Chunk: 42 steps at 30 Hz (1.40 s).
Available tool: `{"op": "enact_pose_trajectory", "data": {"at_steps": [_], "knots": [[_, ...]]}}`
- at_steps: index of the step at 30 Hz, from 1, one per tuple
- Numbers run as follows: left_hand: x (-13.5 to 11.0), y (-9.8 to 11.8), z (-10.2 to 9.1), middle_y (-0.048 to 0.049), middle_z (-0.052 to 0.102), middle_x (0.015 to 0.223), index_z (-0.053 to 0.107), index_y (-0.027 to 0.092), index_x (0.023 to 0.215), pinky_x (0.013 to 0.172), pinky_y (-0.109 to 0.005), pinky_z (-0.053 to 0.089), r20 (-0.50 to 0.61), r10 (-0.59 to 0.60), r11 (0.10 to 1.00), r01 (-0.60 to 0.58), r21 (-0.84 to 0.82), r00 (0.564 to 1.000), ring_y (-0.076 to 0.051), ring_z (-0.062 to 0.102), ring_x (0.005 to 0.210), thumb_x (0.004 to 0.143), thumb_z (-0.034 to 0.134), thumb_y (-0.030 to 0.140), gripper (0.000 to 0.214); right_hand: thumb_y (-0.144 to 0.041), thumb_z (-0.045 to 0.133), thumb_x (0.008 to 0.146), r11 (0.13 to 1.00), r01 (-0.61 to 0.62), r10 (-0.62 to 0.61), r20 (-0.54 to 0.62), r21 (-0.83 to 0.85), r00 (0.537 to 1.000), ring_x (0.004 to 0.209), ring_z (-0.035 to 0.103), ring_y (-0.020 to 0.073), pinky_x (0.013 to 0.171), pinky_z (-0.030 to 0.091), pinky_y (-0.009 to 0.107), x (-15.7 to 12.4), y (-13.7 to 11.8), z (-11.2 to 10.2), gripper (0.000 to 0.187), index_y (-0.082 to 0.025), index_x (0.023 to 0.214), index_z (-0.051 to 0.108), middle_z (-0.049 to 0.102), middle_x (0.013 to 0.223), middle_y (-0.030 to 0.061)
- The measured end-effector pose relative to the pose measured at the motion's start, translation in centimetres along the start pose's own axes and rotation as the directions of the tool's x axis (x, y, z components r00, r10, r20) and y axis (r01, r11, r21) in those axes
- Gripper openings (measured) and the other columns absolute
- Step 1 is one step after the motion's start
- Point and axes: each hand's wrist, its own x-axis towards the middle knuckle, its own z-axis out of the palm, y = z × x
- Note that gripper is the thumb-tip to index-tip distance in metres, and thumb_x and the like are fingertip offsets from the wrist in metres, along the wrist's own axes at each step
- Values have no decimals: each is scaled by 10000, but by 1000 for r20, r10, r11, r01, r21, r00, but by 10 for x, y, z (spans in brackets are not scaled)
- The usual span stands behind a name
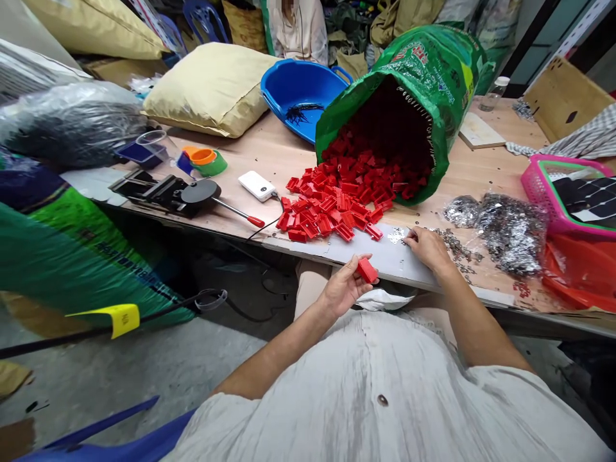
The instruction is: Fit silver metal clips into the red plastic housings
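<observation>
My left hand is closed around a small red plastic part, held just off the table's front edge. My right hand rests at the grey board, fingertips pinched together beside a little group of small shiny metal pieces. Whatever lies between those fingertips is too small to make out. Beyond both hands, a heap of red plastic parts spills out of a green sack lying on its side. More small metal pieces are scattered right of my right hand.
Clear bags of metal pieces and a pink basket sit at the right. Behind the heap is a blue basin. A white power bank and a black lever tool lie left. Across the table is another person.
</observation>
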Motion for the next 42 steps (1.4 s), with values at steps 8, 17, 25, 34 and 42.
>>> {"op": "enact_pose_trajectory", "data": {"at_steps": [8,17,25,34,42], "knots": [[-1,-3,1,-66,714,766,541,162,860,432,-189,429,-48,94,985,-86,149,994,-143,664,567,800,675,581,444,-235,496,862,999,37,-36,-51,21,998,808,626,272,706,416,343,-6,5,-2,138,-206,949,600,697,867,104],[-1,-6,3,-43,707,803,498,188,990,459,-201,471,-22,159,949,-147,278,987,-187,718,627,774,708,562,480,-224,526,821,980,144,-128,-119,137,985,815,636,245,787,459,359,-9,15,2,194,-208,970,649,722,931,81],[-6,-9,3,-68,650,1110,585,187,1144,877,-363,574,22,71,980,-74,186,997,-149,725,785,631,852,111,583,-239,528,827,950,206,-153,-227,232,962,805,650,229,821,495,379,-15,19,3,244,-197,1008,686,729,958,87],[-10,-9,5,-64,649,1099,604,180,1189,1016,-412,526,66,9,997,-14,75,998,-189,735,889,730,800,142,501,-308,592,843,893,206,-91,-289,399,953,785,651,219,789,493,374,-23,15,0,202,-205,980,699,727,920,74],[-13,-8,10,-51,676,1079,639,179,1185,802,-268,568,72,-25,985,12,173,997,-100,687,744,759,786,208,452,-381,688,837,605,243,-311,-55,758,949,719,608,161,668,476,287,-61,-34,-15,176,-213,892,686,694,831,21]]}}
